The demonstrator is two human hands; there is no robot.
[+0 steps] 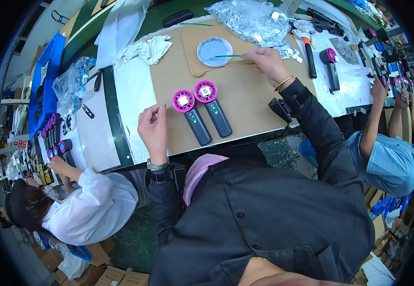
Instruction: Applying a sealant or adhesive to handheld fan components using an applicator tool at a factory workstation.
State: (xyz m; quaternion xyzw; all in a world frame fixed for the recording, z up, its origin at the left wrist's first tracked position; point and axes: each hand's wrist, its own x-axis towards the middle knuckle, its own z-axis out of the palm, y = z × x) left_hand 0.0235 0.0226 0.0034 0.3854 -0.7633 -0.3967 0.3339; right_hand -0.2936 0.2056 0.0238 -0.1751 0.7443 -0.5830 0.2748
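My right hand [268, 64] pinches a thin green stick [230, 56], whose tip reaches into a round white dish [200, 50] of greyish paste. The dish sits on a piece of brown cardboard [190, 64]. Two handheld fans with round pink heads and dark grey handles lie side by side, the left fan [198, 128] and the right fan [219, 119]. Each has a small white square at the middle of its head. Beside the left fan, my left hand [153, 131] rests with its fingers curled in and nothing visible in them.
Clear plastic bags [254, 21] and small white squares lie at the back right. A crumpled white cloth [152, 49] is at the back left. An orange-and-black tool [310, 57] and another pink-headed fan [332, 71] are to the right. Co-workers sit on both sides.
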